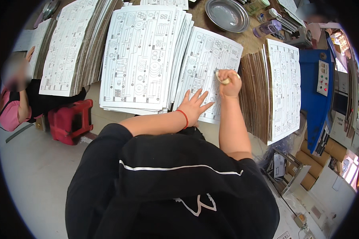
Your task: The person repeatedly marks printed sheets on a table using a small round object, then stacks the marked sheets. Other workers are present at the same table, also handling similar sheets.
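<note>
A white sheet printed with outline drawings of hardware parts (211, 47) lies in front of me on the table. My left hand (191, 108) rests flat on its lower left part, fingers spread. Closed in a fist, my right hand (232, 84) grips a short cream-coloured tool (224, 81) over the sheet's right side. A small dark tip shows at the tool's upper end; its exact kind cannot be made out. Left of the sheet is a thick pile of similar printed sheets (141, 55), its edges uneven.
At the right stands a tall stack of brown-edged boards (255, 95) topped by a printed sheet (284, 91). Another such stack (68, 47) is at the left, near a seated person (18, 103) and a red stool (70, 121). A metal bowl (227, 15) and a purple bottle (267, 28) sit farther back.
</note>
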`<action>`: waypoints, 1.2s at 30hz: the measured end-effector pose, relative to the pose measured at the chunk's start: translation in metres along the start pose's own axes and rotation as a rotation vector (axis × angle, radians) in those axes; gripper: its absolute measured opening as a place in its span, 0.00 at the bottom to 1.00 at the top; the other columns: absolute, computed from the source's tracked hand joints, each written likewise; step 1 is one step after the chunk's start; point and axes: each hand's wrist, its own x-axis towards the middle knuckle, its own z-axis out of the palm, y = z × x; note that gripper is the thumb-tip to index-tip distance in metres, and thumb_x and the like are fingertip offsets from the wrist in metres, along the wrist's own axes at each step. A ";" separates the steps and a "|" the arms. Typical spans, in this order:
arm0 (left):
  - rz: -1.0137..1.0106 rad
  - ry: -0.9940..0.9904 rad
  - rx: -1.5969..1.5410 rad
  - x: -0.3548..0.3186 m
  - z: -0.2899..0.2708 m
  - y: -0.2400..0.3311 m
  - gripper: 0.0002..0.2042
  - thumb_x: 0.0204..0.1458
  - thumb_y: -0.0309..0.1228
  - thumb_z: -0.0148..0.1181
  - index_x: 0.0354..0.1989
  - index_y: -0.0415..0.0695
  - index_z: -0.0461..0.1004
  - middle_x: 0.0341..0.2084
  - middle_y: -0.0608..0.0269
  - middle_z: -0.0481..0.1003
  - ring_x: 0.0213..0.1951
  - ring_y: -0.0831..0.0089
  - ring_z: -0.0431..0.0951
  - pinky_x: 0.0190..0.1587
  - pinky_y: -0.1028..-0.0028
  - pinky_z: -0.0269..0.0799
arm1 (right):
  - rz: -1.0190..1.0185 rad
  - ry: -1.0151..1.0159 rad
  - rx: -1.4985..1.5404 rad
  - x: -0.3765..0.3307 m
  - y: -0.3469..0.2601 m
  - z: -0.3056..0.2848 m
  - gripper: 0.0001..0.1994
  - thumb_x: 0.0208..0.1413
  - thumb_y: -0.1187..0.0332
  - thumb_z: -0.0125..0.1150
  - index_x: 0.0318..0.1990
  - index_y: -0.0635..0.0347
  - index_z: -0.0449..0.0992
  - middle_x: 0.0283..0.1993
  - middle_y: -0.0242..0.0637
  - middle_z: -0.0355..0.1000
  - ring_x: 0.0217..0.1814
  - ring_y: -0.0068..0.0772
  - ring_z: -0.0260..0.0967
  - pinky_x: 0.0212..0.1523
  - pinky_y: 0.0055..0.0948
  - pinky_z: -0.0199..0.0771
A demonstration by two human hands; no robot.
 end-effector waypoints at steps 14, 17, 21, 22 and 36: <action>-0.031 -0.160 0.159 0.015 0.038 -0.013 0.46 0.50 0.62 0.55 0.73 0.64 0.39 0.74 0.57 0.35 0.73 0.54 0.34 0.68 0.38 0.34 | -0.068 -0.198 -0.341 0.033 0.031 -0.010 0.08 0.42 0.77 0.44 0.14 0.65 0.63 0.17 0.36 0.64 0.20 0.23 0.55 0.23 0.24 0.54; -0.030 -0.187 0.147 0.013 0.035 -0.011 0.46 0.50 0.62 0.55 0.74 0.63 0.39 0.74 0.57 0.34 0.73 0.54 0.34 0.68 0.38 0.33 | -0.060 -0.243 -0.410 -0.001 0.027 -0.012 0.09 0.43 0.77 0.44 0.14 0.63 0.62 0.17 0.37 0.64 0.21 0.26 0.56 0.26 0.26 0.56; -0.041 -0.261 0.136 0.012 0.025 -0.006 0.44 0.54 0.61 0.51 0.74 0.60 0.38 0.74 0.56 0.33 0.74 0.55 0.31 0.68 0.38 0.32 | -0.101 -0.270 -0.392 -0.058 0.028 -0.012 0.08 0.44 0.81 0.47 0.16 0.65 0.63 0.19 0.33 0.64 0.21 0.23 0.58 0.24 0.25 0.58; -0.033 -0.235 0.150 0.012 0.024 -0.004 0.44 0.53 0.61 0.52 0.74 0.59 0.39 0.73 0.55 0.34 0.74 0.53 0.32 0.68 0.38 0.33 | -0.082 -0.269 -0.404 -0.062 0.026 -0.013 0.07 0.44 0.81 0.47 0.16 0.66 0.64 0.19 0.34 0.65 0.22 0.23 0.59 0.24 0.25 0.59; 0.287 0.569 -0.132 -0.068 -0.149 -0.004 0.19 0.52 0.23 0.50 0.55 0.42 0.71 0.55 0.50 0.72 0.50 0.56 0.76 0.49 0.64 0.74 | -0.634 -0.255 -0.243 -0.060 -0.225 -0.005 0.13 0.49 0.62 0.49 0.16 0.56 0.61 0.16 0.33 0.57 0.26 0.31 0.54 0.59 0.45 0.56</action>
